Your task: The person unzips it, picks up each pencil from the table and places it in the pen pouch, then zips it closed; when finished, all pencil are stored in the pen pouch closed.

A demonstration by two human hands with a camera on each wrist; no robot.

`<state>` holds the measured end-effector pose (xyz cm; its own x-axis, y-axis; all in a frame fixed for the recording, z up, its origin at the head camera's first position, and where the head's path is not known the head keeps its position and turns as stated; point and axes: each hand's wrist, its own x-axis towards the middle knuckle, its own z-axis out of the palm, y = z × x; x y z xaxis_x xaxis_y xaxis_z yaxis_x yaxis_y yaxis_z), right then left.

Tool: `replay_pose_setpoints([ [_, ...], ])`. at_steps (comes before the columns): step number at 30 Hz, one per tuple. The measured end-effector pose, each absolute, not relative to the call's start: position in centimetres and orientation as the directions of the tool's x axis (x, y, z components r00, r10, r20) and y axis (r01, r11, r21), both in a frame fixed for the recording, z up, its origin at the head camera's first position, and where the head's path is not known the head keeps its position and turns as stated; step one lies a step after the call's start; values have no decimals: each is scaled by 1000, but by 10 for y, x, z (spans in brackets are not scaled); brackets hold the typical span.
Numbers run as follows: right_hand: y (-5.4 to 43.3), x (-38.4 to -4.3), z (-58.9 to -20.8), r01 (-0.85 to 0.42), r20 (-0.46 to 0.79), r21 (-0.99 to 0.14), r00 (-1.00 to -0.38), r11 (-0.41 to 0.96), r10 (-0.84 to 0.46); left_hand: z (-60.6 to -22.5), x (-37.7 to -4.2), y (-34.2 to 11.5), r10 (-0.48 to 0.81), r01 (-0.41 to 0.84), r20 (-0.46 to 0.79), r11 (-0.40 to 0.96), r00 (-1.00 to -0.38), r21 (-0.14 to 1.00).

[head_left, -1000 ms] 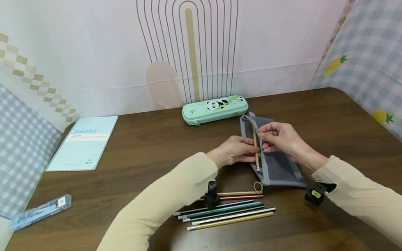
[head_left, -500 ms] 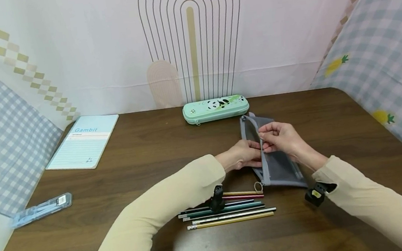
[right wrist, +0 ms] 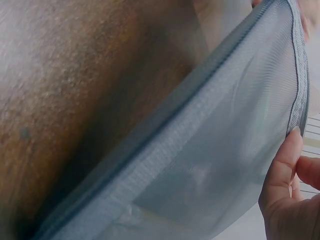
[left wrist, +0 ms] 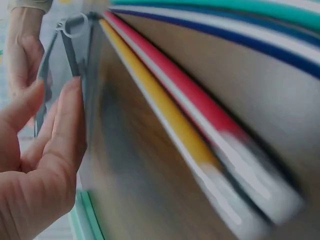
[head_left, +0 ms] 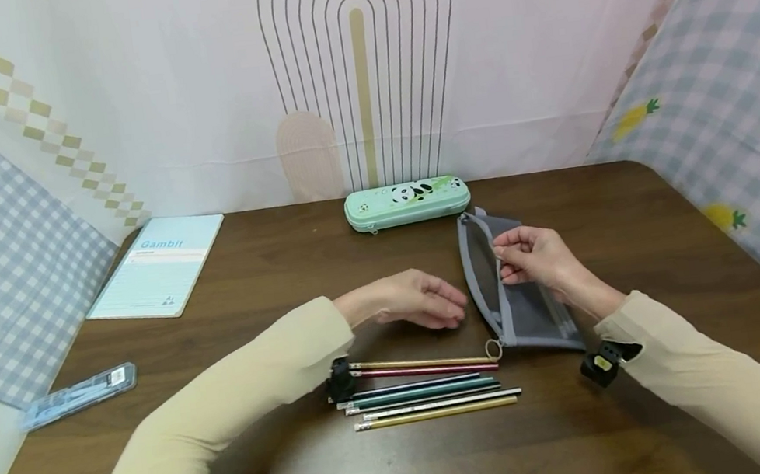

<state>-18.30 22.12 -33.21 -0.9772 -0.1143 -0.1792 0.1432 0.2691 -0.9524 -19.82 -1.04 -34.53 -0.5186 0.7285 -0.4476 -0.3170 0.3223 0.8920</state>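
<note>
My right hand (head_left: 539, 259) pinches the upper zip edge of a grey mesh zip pouch (head_left: 537, 317), whose mouth gapes toward the left. In the right wrist view, thumb and fingers grip the pouch's edge (right wrist: 295, 100). Just left of the mouth, my left hand (head_left: 418, 300) hovers with relaxed fingers and holds nothing. The left wrist view shows the same hand (left wrist: 50, 150) beside a yellow pencil (left wrist: 160, 100) and a red pencil (left wrist: 185, 90). Below that hand, several pencils (head_left: 426, 395) lie in a loose row on the table, with eraser ends to the left.
A mint panda pencil case (head_left: 407, 204) stands at the back, behind the pouch. A light blue notebook (head_left: 157, 269) lies at the back left, and a clear blue flat case (head_left: 81, 396) near the left edge. Cloth (head_left: 195, 94) hangs behind the table.
My left hand had a yellow pencil at the pouch mouth, reached inside with it, then came out to the left without it. My right hand keeps holding the pouch edge.
</note>
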Motion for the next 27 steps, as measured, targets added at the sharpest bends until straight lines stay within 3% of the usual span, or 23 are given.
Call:
replay_pose_setpoints([
  [7,223,-183,-331,131,-169,-956,-977,261,-129,-348,-187,-52,759,-129,-470,465,-452,876],
  [27,221,-183,-330,132,-172,-954,-976,270,-130,-354,-174,-66,837,324,-328,487,-438,811],
])
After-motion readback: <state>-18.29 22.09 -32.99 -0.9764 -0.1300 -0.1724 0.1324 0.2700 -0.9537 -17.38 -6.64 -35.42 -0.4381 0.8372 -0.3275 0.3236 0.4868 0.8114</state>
